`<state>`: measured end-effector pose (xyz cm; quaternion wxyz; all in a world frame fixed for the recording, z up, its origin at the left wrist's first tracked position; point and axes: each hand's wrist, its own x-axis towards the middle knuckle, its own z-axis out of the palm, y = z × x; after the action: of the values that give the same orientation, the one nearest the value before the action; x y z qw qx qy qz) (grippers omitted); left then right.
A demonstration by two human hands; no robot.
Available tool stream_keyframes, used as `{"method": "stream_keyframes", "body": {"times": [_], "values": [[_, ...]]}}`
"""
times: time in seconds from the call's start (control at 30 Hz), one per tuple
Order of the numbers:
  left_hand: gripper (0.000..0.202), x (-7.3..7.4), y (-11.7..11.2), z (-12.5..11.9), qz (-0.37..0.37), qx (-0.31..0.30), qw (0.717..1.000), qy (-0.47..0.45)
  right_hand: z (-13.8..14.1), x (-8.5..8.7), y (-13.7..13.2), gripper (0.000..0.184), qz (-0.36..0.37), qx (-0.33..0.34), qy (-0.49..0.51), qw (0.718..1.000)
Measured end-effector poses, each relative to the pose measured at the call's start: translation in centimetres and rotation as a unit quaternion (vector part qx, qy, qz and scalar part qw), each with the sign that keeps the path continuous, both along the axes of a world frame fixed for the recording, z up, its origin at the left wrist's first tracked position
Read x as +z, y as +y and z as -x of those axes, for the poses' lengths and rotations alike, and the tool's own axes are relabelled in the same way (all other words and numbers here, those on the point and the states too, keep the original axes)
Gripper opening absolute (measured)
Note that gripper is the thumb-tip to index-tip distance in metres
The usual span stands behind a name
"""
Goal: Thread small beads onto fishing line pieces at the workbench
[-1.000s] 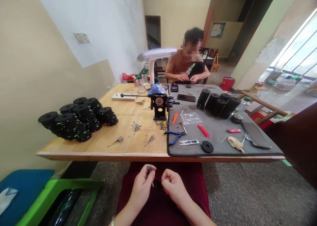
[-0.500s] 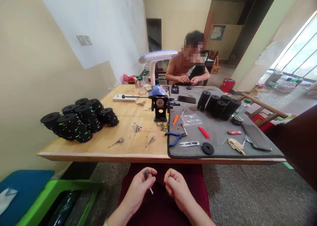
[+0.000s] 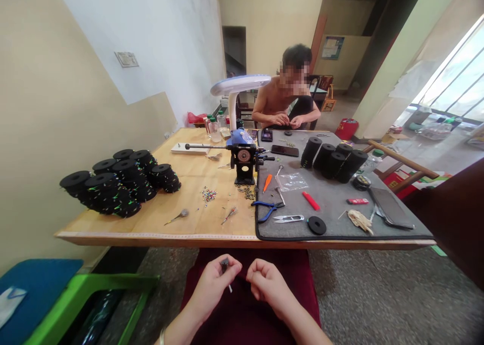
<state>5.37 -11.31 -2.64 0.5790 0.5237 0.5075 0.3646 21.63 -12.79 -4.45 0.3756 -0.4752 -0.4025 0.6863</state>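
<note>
My left hand (image 3: 215, 287) is closed in a pinch on a small dark piece with a thin white stem (image 3: 226, 271), held over my lap below the table edge. My right hand (image 3: 268, 284) is curled shut close beside it, fingertips almost touching the left; what it pinches is too small to make out. Both hands hover above dark red cloth (image 3: 249, 315) on my lap.
The wooden table (image 3: 181, 224) carries stacked black spools (image 3: 113, 184), a small black winding machine (image 3: 244, 161), a white lamp (image 3: 238, 90), blue pliers (image 3: 266, 207), snips (image 3: 289, 217) and more black spools (image 3: 335, 158) on a grey mat (image 3: 340, 204). Another person (image 3: 285, 100) works at the far end.
My two hands have drawn slightly closer together; the left hand has turned the small piece a little. The table's contents are unchanged.
</note>
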Motion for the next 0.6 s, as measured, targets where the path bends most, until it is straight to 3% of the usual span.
{"method": "stream_keyframes", "body": {"times": [0.17,0.3,0.47,0.6], "values": [[0.023,0.9,0.0,-0.1,-0.059,-0.031,0.995,0.079,-0.2,0.8,0.2,0.018,-0.129,0.021,-0.121,0.984],[0.021,1.5,-0.2,-0.5,-0.092,-0.015,0.989,0.113,-0.1,2.0,0.1,0.008,-0.226,0.035,-0.213,0.95],[0.017,0.8,-0.2,-0.5,0.003,-0.011,1.0,0.009,0.0,1.7,0.0,0.011,-0.22,0.037,-0.247,0.943],[0.017,-0.4,-0.2,-0.5,0.098,0.016,0.987,-0.124,0.3,0.2,0.4,0.015,-0.131,-0.014,-0.152,0.98]]}}
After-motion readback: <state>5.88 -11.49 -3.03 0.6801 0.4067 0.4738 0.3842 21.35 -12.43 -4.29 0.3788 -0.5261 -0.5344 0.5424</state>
